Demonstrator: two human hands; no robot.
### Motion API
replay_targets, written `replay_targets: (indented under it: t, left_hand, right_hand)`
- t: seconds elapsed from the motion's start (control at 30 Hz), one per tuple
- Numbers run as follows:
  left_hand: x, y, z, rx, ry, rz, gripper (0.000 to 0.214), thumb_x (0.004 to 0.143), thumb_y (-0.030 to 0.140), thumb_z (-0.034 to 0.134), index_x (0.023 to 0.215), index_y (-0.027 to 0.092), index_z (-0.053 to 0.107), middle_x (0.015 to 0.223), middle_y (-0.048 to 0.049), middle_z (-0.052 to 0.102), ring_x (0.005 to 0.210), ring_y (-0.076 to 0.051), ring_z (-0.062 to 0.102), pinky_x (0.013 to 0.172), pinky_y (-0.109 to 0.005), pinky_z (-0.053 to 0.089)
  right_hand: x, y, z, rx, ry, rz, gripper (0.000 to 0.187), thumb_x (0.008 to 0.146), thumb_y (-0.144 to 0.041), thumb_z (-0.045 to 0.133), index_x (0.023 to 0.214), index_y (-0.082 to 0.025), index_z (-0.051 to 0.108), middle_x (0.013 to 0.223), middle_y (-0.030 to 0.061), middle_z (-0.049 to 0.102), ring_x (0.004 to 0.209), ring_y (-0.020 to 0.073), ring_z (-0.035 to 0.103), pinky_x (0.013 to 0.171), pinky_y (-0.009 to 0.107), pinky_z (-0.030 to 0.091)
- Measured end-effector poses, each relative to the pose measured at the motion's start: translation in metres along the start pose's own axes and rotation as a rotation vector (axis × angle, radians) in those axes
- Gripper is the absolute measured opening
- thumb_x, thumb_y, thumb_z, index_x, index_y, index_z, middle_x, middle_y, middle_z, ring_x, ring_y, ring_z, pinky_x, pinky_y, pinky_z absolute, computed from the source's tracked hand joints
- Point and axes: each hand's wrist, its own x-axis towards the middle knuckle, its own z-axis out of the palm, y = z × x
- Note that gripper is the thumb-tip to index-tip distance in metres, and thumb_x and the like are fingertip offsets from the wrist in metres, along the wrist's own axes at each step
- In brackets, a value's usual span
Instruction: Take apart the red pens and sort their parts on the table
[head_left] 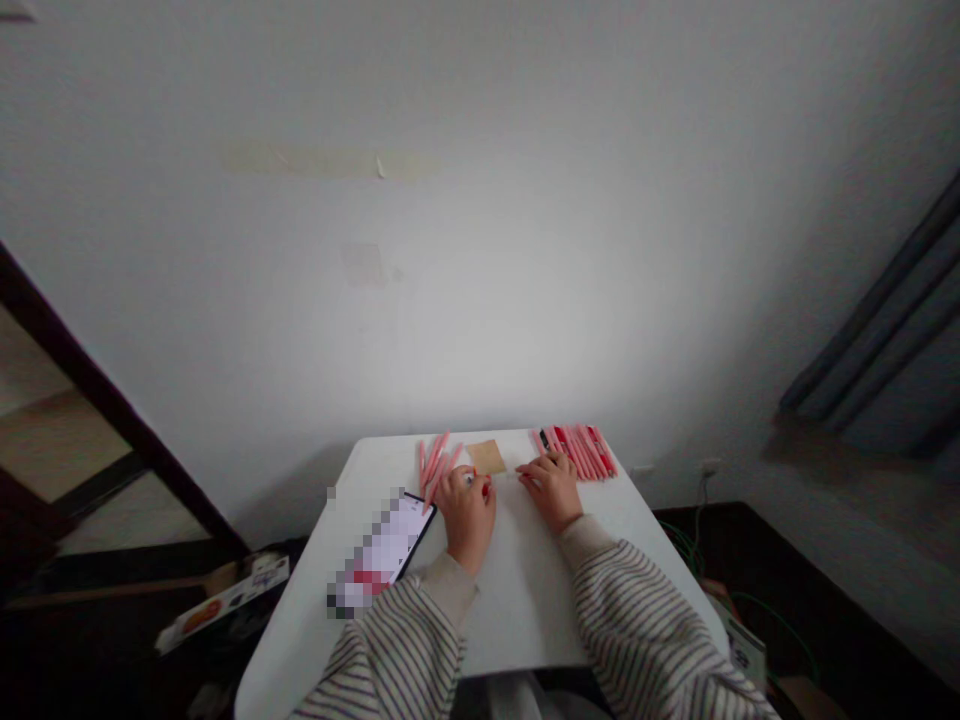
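Note:
My left hand [469, 512] is closed around a small object with white and red parts, mostly hidden by the fingers. Just right of it, my right hand [555, 492] has its fingertips pinched together low over the white table [517, 600]; what they hold is too small to make out. A brown square of paper [487, 457] lies just beyond the two hands. Several slim pink sticks [433, 462], pen-like, lie loosely beside my left hand. A tighter row of pink sticks [581, 452], with some red and dark parts, lies behind my right hand.
A phone [397, 535] with a lit screen lies on the table's left side. The table's far edge meets a pale wall [480, 250]. A long white box [225, 605] is on the floor at left; green cables [679, 540] and a wall socket [709, 467] are at right.

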Motion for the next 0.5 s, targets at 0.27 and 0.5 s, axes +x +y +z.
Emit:
replay_targets:
  t: [0.27,0.5]
  left_hand:
    - [-0.0011,0.0038,-0.0013,0.002,-0.019,-0.001,0.014,0.08,0.028,0.058,0.085,0.023,0.069,0.105,-0.0069,0.056,0.102,-0.024,0.045,0.09,-0.042,0.034]
    - [-0.0016,0.0033,-0.0009,0.005,-0.034,0.005,0.013,0.079,0.028,0.059,0.085,0.023,0.069,0.105,-0.0068,0.056,0.103,-0.024,0.045,0.089,-0.042,0.034]
  right_hand:
    - [0.0002,-0.0047,-0.0029,-0.03,-0.114,0.017,0.014,0.083,-0.029,0.066,0.094,-0.034,0.073,0.097,0.0017,0.069,0.108,0.0255,0.042,0.096,0.044,0.026]
    - [-0.0009,-0.0025,0.001,-0.027,-0.109,0.006,0.016,0.082,-0.03,0.065,0.095,-0.034,0.073,0.098,0.0029,0.068,0.108,0.0272,0.043,0.095,0.046,0.028]
